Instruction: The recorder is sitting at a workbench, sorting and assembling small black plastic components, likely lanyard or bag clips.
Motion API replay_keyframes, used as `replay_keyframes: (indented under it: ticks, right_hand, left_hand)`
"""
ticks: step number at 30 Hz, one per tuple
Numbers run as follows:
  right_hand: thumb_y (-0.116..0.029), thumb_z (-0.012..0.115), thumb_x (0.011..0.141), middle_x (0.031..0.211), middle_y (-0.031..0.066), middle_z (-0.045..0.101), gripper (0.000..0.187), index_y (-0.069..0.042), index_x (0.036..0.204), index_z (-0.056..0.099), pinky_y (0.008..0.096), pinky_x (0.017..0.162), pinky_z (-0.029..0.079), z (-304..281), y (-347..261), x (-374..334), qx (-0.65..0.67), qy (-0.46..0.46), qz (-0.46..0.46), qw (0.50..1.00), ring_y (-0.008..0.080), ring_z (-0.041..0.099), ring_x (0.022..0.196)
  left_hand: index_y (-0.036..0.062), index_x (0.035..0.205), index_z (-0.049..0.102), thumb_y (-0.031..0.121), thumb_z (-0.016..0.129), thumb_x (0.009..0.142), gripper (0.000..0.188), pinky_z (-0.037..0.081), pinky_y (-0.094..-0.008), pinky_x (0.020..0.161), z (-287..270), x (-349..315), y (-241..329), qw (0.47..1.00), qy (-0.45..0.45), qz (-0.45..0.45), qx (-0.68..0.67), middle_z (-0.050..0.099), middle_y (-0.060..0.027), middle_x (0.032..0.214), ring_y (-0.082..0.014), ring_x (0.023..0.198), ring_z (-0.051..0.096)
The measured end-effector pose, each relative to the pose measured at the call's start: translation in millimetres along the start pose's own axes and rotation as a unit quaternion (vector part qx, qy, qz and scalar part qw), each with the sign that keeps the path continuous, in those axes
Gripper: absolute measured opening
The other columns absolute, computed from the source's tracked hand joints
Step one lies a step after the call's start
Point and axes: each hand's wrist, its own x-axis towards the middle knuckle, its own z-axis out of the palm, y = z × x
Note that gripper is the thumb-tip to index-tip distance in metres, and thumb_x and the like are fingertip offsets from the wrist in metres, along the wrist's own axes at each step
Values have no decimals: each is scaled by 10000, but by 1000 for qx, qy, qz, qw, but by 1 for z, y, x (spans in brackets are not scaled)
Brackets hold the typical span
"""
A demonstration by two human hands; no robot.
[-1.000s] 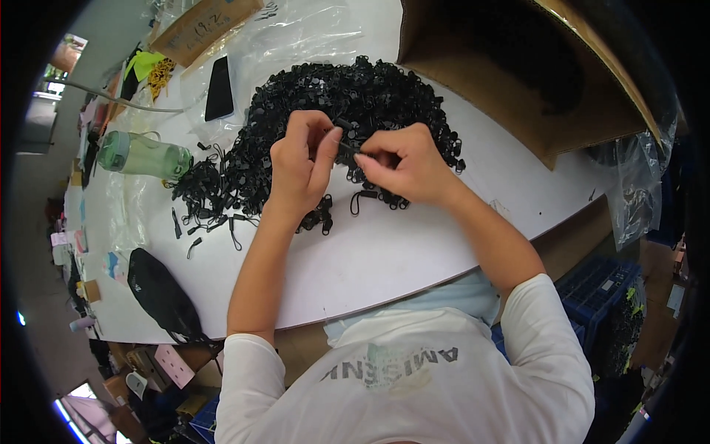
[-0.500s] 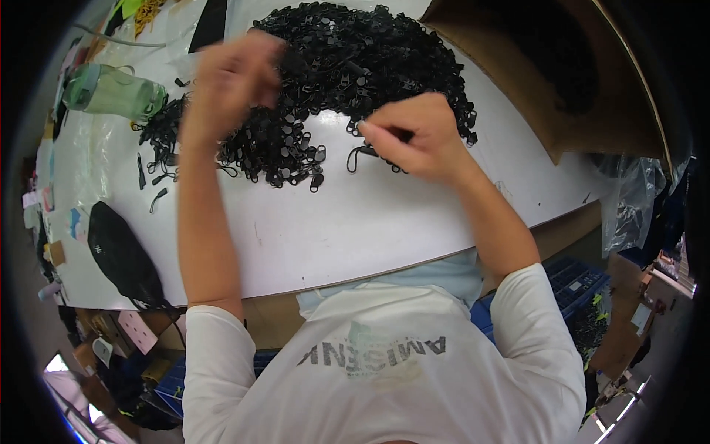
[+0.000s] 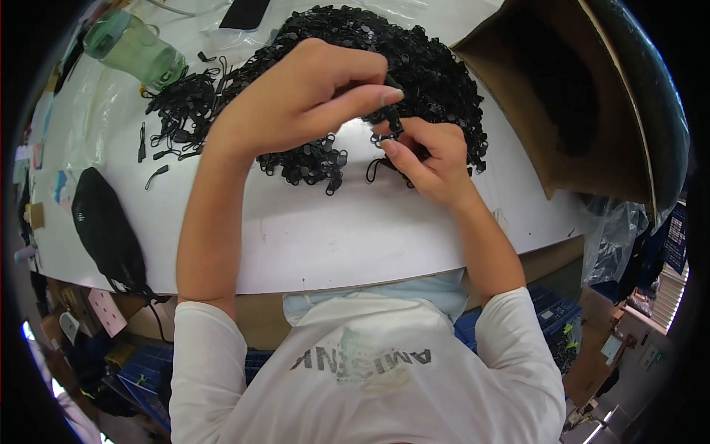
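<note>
My left hand (image 3: 307, 96) is closed in a pinch above the heap, its thumb and forefinger reaching to a small black zipper pull piece (image 3: 393, 122). Just below and to the right, my right hand (image 3: 436, 155) pinches that piece from the other side. The fingertips of both hands nearly meet, and they partly hide its shape. A large heap of black zipper sliders (image 3: 421, 55) spreads behind and under my hands. Below my right fingers a black looped cord pull (image 3: 376, 170) lies on the white table.
More corded pulls (image 3: 185, 103) are piled at the left beside a green bottle (image 3: 137, 48) on its side. A black pouch (image 3: 109, 229) lies near the left front edge. An open cardboard box (image 3: 621, 89) stands right, and a dark phone-like slab (image 3: 245, 12) at the back.
My left hand has swept right from over the heap's left side to meet my right hand. The black piece now shows between them. The whole view has shifted slightly.
</note>
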Motion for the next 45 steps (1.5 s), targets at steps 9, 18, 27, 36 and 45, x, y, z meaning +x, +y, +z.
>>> replay_keyframes:
  ticks: [9,18,27,36,45]
  right_hand:
    - [-66,710,787,575,17,573,116,-2,877,677,201,448,355,3,-7,5,16,91,-17,996,52,496,483]
    - [-62,742,765,569,19,595,136,14,849,667,187,454,373,-1,-18,2,36,85,23,995,40,504,474]
    - [-136,736,780,612,111,606,150,-5,813,671,269,496,450,-21,-44,19,-42,-228,53,971,155,605,522]
    - [-286,686,871,519,-58,388,288,1,850,683,219,413,237,-164,50,-26,163,424,290,842,28,299,437]
    - [-499,660,781,717,141,665,463,-44,863,654,441,657,518,-26,-4,73,-396,-110,157,898,342,657,711]
  left_hand:
    - [27,675,473,158,549,939,304,331,-254,404,8,1,-4,999,1,18,27,441,-27,471,-107,393,446]
    - [29,701,489,188,560,938,294,350,-269,411,13,3,-3,999,1,44,14,443,-43,474,-139,407,461]
    - [-12,922,600,283,513,965,310,383,-174,510,-31,-16,5,985,116,-10,-128,542,-14,698,-46,577,495]
    - [10,926,609,269,500,975,285,353,-173,488,-73,-31,0,941,305,98,-108,529,9,672,-28,545,452]
    - [34,826,574,245,759,773,286,368,-259,494,-38,-25,-19,984,59,-92,141,514,-10,630,-76,551,479]
